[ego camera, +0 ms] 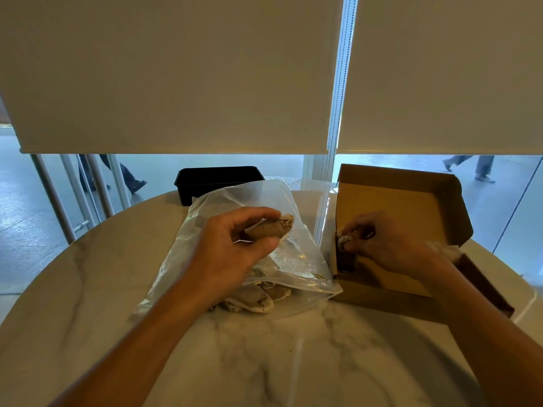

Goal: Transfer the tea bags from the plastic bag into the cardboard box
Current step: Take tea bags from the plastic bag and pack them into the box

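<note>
A clear plastic bag (296,259) lies on the marble table, mouth toward me, with several brown tea bags (252,299) spilling at its near edge. My left hand (235,248) hovers above the bag and pinches one tea bag (273,229) between thumb and fingers. To the right stands an open cardboard box (390,207) with its lid raised. My right hand (390,245) reaches inside the box at its left wall, fingers curled round another tea bag (344,240). The box floor under my hand is mostly hidden.
A black plastic tray (217,180) stands behind the plastic bag at the table's far edge. The round marble table (264,356) spreads in front of me. Window blinds hang behind, and people walk outside beyond the glass.
</note>
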`<control>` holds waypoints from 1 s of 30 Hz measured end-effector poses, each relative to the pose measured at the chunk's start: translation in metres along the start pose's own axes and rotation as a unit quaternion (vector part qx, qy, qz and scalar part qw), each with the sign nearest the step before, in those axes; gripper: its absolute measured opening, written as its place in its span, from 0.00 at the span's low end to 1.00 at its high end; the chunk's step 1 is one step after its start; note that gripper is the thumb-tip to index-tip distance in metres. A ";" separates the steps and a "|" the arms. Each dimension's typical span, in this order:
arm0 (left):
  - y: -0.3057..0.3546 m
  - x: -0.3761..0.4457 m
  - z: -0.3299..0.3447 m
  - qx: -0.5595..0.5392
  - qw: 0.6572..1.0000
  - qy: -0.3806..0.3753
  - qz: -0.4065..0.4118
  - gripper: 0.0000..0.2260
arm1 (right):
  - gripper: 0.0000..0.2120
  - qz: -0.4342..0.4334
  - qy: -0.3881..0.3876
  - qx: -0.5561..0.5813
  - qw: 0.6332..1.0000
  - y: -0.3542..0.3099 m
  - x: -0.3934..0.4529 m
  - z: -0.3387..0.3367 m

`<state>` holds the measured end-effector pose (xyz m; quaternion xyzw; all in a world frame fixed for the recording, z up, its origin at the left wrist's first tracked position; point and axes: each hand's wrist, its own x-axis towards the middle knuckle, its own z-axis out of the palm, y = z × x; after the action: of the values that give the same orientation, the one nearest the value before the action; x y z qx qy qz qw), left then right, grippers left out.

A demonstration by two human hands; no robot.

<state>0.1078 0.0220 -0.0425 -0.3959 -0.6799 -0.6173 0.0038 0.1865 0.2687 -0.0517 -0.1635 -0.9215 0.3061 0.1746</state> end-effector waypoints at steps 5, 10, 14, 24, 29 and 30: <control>-0.001 0.001 0.000 -0.006 1.000 0.002 -0.021 0.15 | 0.10 0.010 0.026 0.013 1.000 0.006 0.003 0.006; -0.002 0.002 0.001 -0.015 0.999 0.011 -0.042 0.21 | 0.18 0.026 0.050 0.030 0.998 0.009 0.004 0.008; -0.001 0.001 0.001 -0.021 0.998 0.017 -0.053 0.21 | 0.22 0.038 0.067 0.017 0.997 0.001 -0.002 -0.007; 0.005 -0.001 0.004 0.003 1.000 0.000 -0.025 0.19 | 0.21 -0.060 -0.077 0.160 0.982 -0.077 -0.044 -0.008; 0.008 -0.003 0.007 0.005 1.000 -0.019 -0.019 0.18 | 0.03 -0.110 -0.013 0.154 0.982 -0.082 -0.042 0.005; 0.008 -0.003 0.007 0.001 0.999 -0.024 -0.022 0.17 | 0.02 -0.111 -0.011 0.167 0.980 -0.081 -0.043 0.005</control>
<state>0.1173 0.0260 -0.0387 -0.3955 -0.6888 -0.6070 -0.0258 0.2067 0.1874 -0.0146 -0.0253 -0.8715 0.4365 0.2222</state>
